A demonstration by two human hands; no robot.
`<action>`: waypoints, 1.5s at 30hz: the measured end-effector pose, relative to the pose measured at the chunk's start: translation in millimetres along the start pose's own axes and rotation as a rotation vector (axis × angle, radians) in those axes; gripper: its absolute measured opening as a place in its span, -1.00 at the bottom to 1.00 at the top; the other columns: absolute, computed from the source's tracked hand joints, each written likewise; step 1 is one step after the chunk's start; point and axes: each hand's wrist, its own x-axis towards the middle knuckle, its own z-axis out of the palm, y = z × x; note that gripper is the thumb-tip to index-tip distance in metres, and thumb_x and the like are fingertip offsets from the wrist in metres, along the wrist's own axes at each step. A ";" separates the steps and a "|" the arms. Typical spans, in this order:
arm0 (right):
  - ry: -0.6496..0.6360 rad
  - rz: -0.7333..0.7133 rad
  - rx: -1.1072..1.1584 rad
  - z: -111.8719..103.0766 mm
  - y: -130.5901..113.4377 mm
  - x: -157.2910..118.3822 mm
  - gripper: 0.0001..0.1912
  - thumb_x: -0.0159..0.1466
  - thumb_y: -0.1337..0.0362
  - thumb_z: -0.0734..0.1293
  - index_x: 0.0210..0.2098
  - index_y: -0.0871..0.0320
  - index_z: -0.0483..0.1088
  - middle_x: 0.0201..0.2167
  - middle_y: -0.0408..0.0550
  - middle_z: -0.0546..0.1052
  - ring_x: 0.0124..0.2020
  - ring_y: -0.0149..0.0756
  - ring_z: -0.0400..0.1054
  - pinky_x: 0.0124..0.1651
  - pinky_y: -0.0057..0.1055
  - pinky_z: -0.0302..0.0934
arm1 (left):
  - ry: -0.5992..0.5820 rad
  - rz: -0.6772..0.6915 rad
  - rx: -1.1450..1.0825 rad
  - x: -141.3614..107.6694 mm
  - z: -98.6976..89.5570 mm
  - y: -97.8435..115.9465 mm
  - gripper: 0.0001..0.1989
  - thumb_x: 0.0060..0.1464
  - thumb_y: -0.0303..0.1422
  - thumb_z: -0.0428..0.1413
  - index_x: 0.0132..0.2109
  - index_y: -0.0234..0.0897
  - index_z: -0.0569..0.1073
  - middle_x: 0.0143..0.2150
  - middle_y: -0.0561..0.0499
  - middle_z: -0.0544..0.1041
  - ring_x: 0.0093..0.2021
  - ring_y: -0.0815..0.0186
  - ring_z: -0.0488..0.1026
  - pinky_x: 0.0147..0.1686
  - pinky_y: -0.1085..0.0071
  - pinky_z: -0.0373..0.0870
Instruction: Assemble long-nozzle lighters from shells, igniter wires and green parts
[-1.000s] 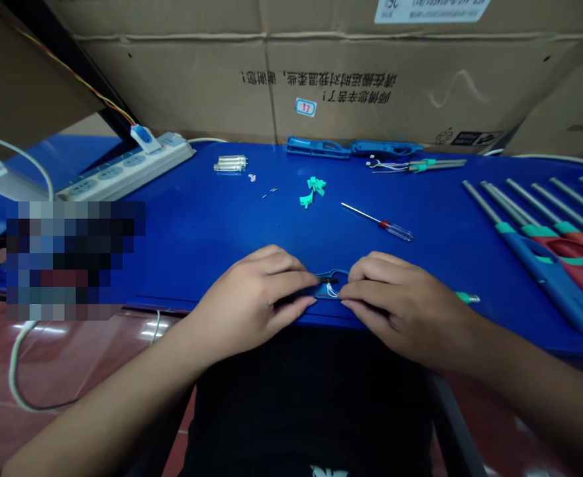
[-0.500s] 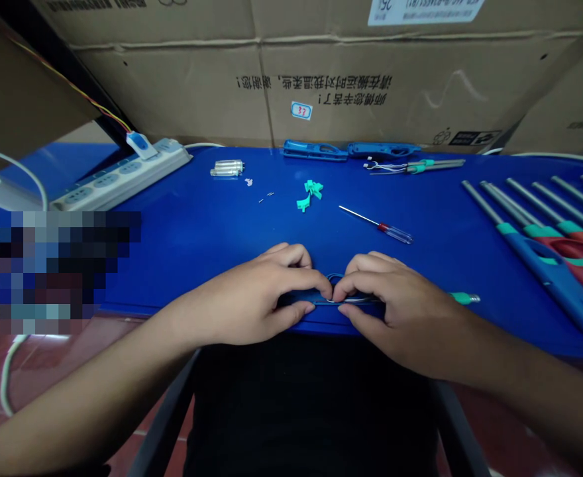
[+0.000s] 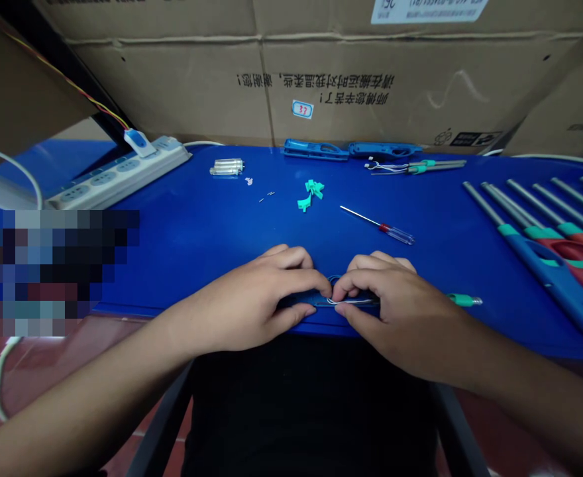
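Near the table's front edge lies a blue plastic shell (image 3: 322, 300), mostly covered by my hands. My left hand (image 3: 276, 291) curls over its left part, thumb and index finger gripping it. My right hand (image 3: 393, 298) bends over the right part, its thumb and index finger pinched at the thin white wires (image 3: 354, 302) lying in the shell. Both index fingertips nearly meet at the middle. Past my right hand a green collar with a metal tip (image 3: 463, 300) sticks out to the right.
Beyond my hands are a screwdriver (image 3: 395, 234), green plastic pieces (image 3: 311, 192), clear cylinders (image 3: 228, 167) and blue shell halves (image 3: 316, 150). Assembled blue and red lighters (image 3: 550, 265) lie right; a power strip (image 3: 117, 175) lies left. Cardboard (image 3: 197, 86) stands behind.
The right thumb has shifted slightly left, and more of the white wire shows between the hands. The left hand has barely moved. The camera view has shifted slightly.
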 end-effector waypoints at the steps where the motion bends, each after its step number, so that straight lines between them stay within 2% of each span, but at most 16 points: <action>1: 0.004 -0.002 0.004 0.3 0.2 -0.2 -0.88 0.30 0.31 0.32 -0.30 -0.01 0.51 -0.28 -0.16 0.51 -0.16 -0.22 0.31 -0.01 -0.11 0.10 | -0.001 0.001 0.006 -0.2 -0.1 0.2 -0.74 0.29 -0.36 0.08 0.09 -0.07 0.47 -0.03 -0.02 0.41 0.00 0.22 0.34 -0.01 0.29 0.29; 10: 0.218 -0.161 -0.015 11.8 8.7 -14.0 -0.85 0.31 0.35 0.36 -0.31 -0.03 0.55 -0.37 -0.22 0.50 -0.22 -0.30 0.30 -0.09 -0.21 0.05 | -0.014 0.009 0.009 -1.7 0.9 -4.3 -0.72 0.30 -0.34 0.07 0.12 -0.04 0.46 0.00 -0.02 0.37 0.04 0.23 0.31 0.04 0.29 0.27; 14: 0.259 -0.186 -0.020 15.8 7.8 -16.0 -0.85 0.33 0.36 0.34 -0.31 0.00 0.53 -0.37 -0.22 0.50 -0.22 -0.31 0.30 -0.09 -0.22 0.04 | -0.017 0.017 0.017 -0.3 0.1 -4.0 -0.73 0.27 -0.38 0.08 0.08 -0.06 0.48 -0.01 -0.02 0.37 0.03 0.23 0.32 0.03 0.30 0.26; 22: 0.177 -0.106 -0.002 13.2 2.9 -11.1 -0.88 0.29 0.38 0.35 -0.32 0.02 0.49 -0.33 -0.22 0.52 -0.20 -0.26 0.31 -0.04 -0.15 0.03 | -0.119 0.036 0.026 16.2 -9.5 0.1 -0.72 0.08 -0.46 0.15 -0.03 -0.18 0.49 -0.17 0.00 0.38 -0.11 0.23 0.34 -0.07 0.30 0.29; 26: 0.112 -0.088 -0.004 10.9 1.7 -11.0 -0.88 0.30 0.36 0.33 -0.32 0.01 0.49 -0.31 -0.21 0.52 -0.19 -0.25 0.30 -0.03 -0.15 0.04 | -0.141 0.068 -0.009 19.7 -11.0 -1.3 -0.75 0.08 -0.45 0.18 -0.06 -0.17 0.52 -0.18 0.02 0.39 -0.14 0.25 0.35 -0.11 0.34 0.29; 37: 0.139 -0.183 -0.092 11.4 2.3 -15.2 -0.86 0.34 0.35 0.30 -0.29 0.02 0.49 -0.35 -0.17 0.43 -0.23 -0.27 0.24 -0.13 -0.20 0.01 | -0.024 0.099 0.029 6.9 -7.5 1.3 -0.79 0.17 -0.45 0.17 -0.05 -0.18 0.57 -0.13 0.01 0.45 -0.11 0.30 0.39 -0.02 0.35 0.29; 45: 0.152 -0.236 -0.170 12.5 2.9 -17.8 -0.84 0.34 0.38 0.27 -0.28 0.07 0.48 -0.32 -0.12 0.43 -0.22 -0.24 0.22 -0.14 -0.19 0.00 | 0.085 0.162 0.279 -3.3 -0.9 4.6 -0.78 0.31 -0.34 0.08 -0.05 -0.08 0.62 -0.03 -0.04 0.53 -0.05 0.22 0.42 -0.07 0.27 0.30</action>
